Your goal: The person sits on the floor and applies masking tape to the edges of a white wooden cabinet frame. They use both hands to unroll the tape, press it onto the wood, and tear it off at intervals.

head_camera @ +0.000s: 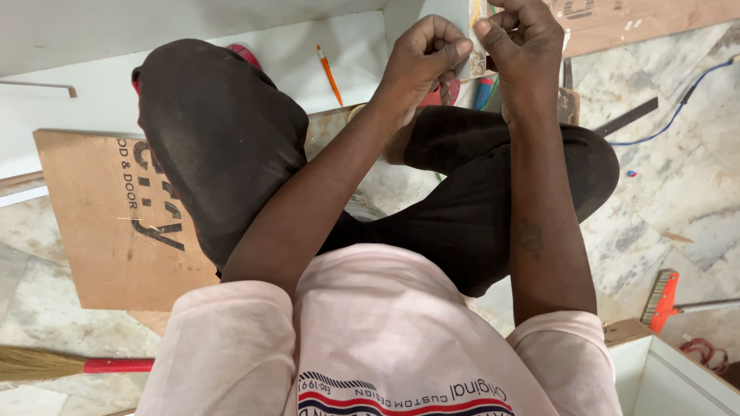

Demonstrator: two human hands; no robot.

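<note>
A thin pale strip [475,46] stood upright between both hands, its long axis running away from the person, above the crossed knees. The left hand [422,58] and right hand [524,42] pinched it, fingers curled tight (thumbs nearly meeting).

Two hands show at the top centre of the frame: the left hand [422,62] and the right hand [524,42], both with fingers curled on one small pale strip [476,35] held between them. One orange pencil [329,74] lies upper centre. One brown plywood board [100,216] sits at the left. Two brushes with red parts: one broom [54,364] lower left, one red brush [661,299] lower right. One blue cable [678,108] runs upper right.
</note>
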